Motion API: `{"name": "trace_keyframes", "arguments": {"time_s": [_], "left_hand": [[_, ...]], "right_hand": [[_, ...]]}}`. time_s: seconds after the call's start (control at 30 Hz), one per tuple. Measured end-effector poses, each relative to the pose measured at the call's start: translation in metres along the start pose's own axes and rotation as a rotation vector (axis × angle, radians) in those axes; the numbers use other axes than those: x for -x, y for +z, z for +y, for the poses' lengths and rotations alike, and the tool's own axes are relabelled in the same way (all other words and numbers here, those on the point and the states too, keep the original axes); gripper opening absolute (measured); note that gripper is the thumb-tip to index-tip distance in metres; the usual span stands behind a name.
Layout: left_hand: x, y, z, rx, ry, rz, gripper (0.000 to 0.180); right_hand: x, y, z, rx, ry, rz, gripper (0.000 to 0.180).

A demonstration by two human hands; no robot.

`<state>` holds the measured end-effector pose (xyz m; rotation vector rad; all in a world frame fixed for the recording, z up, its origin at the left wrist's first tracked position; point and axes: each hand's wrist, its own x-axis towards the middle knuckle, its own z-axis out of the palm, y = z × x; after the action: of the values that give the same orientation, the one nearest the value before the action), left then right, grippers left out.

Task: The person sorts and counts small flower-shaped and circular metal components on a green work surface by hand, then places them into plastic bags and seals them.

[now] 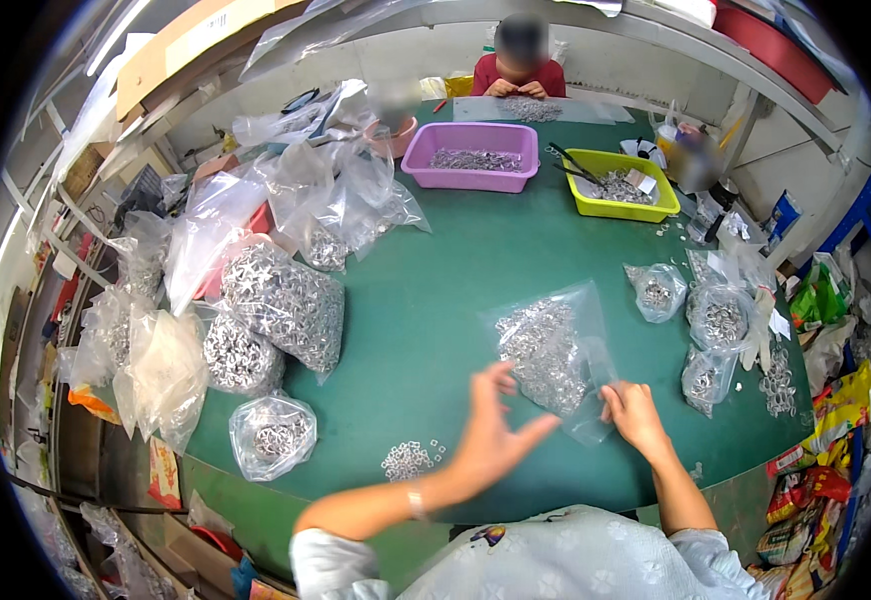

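The right hand (636, 415) pinches the open bag (556, 355) of little metal rings; the left hand (491, 435) is spread wide. Tip it, and rings may spill out.

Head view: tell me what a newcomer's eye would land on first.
A green table strewn with clear bags of small silver metal pieces, most heaped at the left. At the near edge, the right hand pinches one such bag, the left hand open beside it. A purple tub and a yellow-green tub sit at the far side.
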<state>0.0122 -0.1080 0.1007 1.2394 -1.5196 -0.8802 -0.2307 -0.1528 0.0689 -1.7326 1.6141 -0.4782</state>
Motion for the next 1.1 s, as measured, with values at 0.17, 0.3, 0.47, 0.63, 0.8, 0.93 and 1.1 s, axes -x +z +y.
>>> {"name": "trace_keyframes", "arguments": {"time_s": [0.17, 0.3, 0.47, 0.63, 0.8, 0.93, 1.1], "left_hand": [[-0.012, 0.086, -0.011, -0.148, 0.172, 0.256, 0.081], [-0.065, 0.038, -0.010, -0.036, 0.288, 0.407, 0.019], [-0.150, -0.032, 0.064, 0.160, 0.232, 0.365, 0.015], [-0.213, -0.032, 0.058, 0.477, 0.138, 0.272, 0.014], [-0.262, -0.002, 0.052, 0.437, 0.246, 0.284, 0.014], [-0.267, 0.016, 0.049, 0.562, 0.235, 0.220, 0.016], [-0.232, 0.050, -0.014, 0.473, -0.012, 0.132, 0.022]], "right_hand": [[-0.017, -0.020, -0.036, -0.235, -0.191, 0.099, 0.030], [-0.060, -0.045, -0.061, -0.600, -0.312, 0.083, 0.032], [-0.087, -0.089, -0.128, -0.832, -0.564, 0.265, 0.034], [-0.098, -0.098, -0.128, -1.066, -0.384, 0.170, 0.034], [-0.122, -0.113, -0.120, -0.974, -0.572, 0.350, 0.036], [-0.129, -0.132, -0.104, -0.900, -0.601, 0.488, 0.035], [-0.127, -0.082, -0.046, -1.021, -0.303, 0.566, 0.023]]}}
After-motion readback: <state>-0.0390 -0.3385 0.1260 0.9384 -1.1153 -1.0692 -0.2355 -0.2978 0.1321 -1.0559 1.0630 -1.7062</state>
